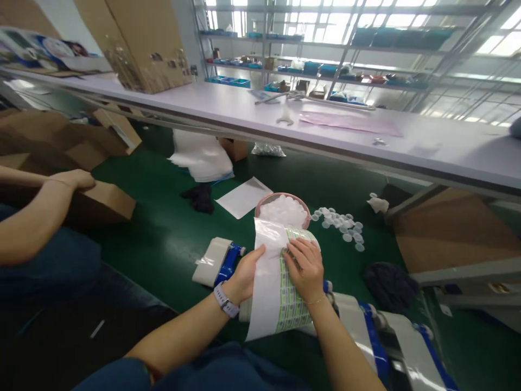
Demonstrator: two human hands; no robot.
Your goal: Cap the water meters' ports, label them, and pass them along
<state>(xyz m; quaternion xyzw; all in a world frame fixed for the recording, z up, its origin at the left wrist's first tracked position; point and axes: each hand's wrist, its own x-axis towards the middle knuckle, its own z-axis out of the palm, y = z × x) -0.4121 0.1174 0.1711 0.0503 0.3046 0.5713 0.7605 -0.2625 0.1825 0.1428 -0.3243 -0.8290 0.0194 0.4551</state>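
Observation:
I hold a long sheet of small green-printed stickers [290, 304] on white backing paper in front of me. My left hand [244, 274], with a watch on the wrist, grips the sheet's left white edge. My right hand [305, 269] lies on the sticker rows, fingertips pinched at one sticker near the top. Just beyond the sheet stands a pink bowl [303, 214] full of small clear caps. More clear caps [342, 225] lie scattered on the green floor to its right.
A co-worker's arm [40, 212] rests on a cardboard box [106, 201] at left. White sheets [243, 196], a white stack [201, 155] and dark cloths [388, 282] lie on the floor. A long white table [228, 108] crosses behind, with shelving beyond. Blue-and-white rolls [220, 260] lie near my knees.

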